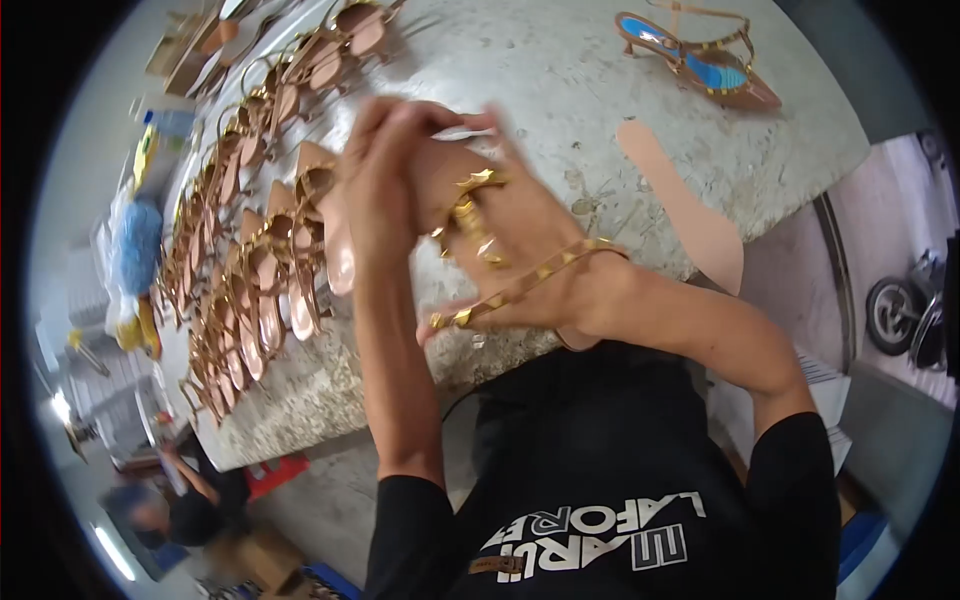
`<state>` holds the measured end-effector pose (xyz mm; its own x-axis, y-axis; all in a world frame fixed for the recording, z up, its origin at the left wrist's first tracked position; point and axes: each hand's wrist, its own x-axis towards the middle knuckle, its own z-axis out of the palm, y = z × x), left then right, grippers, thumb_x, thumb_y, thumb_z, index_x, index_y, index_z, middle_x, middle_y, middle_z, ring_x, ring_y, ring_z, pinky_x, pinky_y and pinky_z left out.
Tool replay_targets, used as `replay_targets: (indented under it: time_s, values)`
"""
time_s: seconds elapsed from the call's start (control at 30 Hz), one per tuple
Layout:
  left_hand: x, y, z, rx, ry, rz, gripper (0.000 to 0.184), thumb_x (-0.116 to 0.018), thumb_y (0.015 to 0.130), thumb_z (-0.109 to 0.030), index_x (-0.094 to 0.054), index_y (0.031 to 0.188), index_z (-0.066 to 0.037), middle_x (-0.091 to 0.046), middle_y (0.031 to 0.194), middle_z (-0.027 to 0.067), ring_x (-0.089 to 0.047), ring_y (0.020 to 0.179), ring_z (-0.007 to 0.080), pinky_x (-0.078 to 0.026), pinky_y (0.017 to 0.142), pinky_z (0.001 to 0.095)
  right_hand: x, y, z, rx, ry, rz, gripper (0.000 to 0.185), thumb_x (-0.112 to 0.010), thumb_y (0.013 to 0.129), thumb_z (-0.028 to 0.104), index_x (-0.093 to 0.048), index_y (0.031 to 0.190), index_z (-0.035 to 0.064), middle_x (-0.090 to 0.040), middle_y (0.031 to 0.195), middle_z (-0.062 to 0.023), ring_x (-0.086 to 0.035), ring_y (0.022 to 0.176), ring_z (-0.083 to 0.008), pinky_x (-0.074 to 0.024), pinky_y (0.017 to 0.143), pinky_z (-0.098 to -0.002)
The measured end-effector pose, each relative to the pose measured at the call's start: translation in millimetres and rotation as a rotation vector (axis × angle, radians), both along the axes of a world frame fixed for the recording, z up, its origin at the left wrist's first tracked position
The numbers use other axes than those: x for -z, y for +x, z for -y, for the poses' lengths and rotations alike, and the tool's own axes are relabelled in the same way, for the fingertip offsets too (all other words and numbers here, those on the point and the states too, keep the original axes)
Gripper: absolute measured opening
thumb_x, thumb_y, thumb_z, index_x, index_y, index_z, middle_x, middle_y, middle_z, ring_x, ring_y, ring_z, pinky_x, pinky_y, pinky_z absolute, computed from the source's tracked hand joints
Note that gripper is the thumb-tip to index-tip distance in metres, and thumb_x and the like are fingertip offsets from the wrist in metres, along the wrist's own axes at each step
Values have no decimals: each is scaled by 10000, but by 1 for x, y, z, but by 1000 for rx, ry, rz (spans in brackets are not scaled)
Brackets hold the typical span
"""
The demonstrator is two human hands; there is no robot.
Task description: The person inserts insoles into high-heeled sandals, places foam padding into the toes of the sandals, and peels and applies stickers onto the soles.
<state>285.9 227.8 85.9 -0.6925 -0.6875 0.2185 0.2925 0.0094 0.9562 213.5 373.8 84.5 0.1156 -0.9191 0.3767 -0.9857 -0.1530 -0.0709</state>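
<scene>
My left hand [385, 180], blurred by motion, is closed round the upper end of a tan shoe [445, 180] with gold studs. From the right, my right hand [525, 235] holds the same shoe, partly hidden by its straps. A studded strap [545, 270] runs over this hand towards the wrist. Both hands are above the table and close together, and much of the shoe's body is hidden between them.
Rows of studded shoes [265, 290] line the left side of the grey table [510, 65]. A strapped shoe with a blue insole [715, 75] lies at the top right. A pink-beige insole [690, 205] is nearer. Another person [200, 505] is at the lower left.
</scene>
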Motion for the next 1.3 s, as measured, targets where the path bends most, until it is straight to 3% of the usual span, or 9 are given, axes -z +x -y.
replay_targets:
  time_s: [0.07,0.17,0.3,0.37,0.6,0.97,1.0,1.07,1.3]
  values:
    - [-11,-7,-17,55,209,-40,165,-493,1019,-134,-516,948,14,-608,810,150,-700,723,298,-608,624,397,-50,-1,-4,69,670,-114,992,-256,887,840,-558,1365,24,-596,1326,-163,-450,1378,-300,9,1207,-687]
    - [3,-17,-20,39,426,71,177,-451,1027,-149,-484,955,10,-579,791,151,-696,712,319,-613,612,416,15,-8,-5,36,-71,84,1017,-276,882,842,-512,1403,0,-573,1374,-186,-419,1395,-391,5,1188,-708]
    - [40,-19,-16,44,546,240,175,-415,1009,-119,-491,986,38,-572,791,145,-690,700,304,-607,596,417,6,-7,-12,76,522,-6,1045,-262,878,850,-367,1531,40,-376,1570,-206,-245,1502,-386,-16,1173,-715]
    - [52,-22,-13,48,536,267,188,-432,1009,-137,-493,1038,38,-576,829,149,-697,725,292,-597,606,382,29,-8,-6,41,342,44,977,-320,901,814,-418,1506,54,-392,1561,-205,-253,1499,-385,-31,1184,-692]
    - [69,-27,-8,14,525,299,155,-457,984,-78,-525,1065,35,-586,841,137,-704,734,280,-599,635,352,-1,-10,9,175,777,405,841,-499,869,778,-625,1319,79,-573,1392,-127,-518,1280,-315,-269,1122,-510]
    - [77,-22,-7,73,488,161,245,-431,1007,-125,-507,1176,34,-653,900,183,-707,694,257,-557,644,337,0,41,-127,238,150,428,780,-839,768,377,-545,1373,-18,-485,1419,-287,-439,1350,-478,-396,1091,-510]
    - [72,-23,-10,5,449,184,333,-459,1032,-176,-467,1279,47,-629,1057,251,-717,869,335,-569,745,383,14,41,-125,280,107,405,650,-816,803,174,-551,1358,-36,-514,1396,-280,-496,1304,-463,-440,1059,-507]
    - [70,-12,-21,-604,-834,291,422,-520,1012,-159,-430,1363,56,-566,1209,310,-643,1089,403,-544,892,421,39,25,-115,225,15,471,533,-721,833,17,-563,1337,-53,-582,1328,-265,-564,1246,-433,-461,1046,-486]
    - [25,146,-31,-459,-1180,988,386,-574,874,65,-581,1260,65,-583,1322,232,-534,1277,413,-470,1056,457,31,30,-21,282,-125,148,418,-630,841,17,-595,1246,-79,-616,1246,-234,-588,1178,-378,-454,1021,-464]
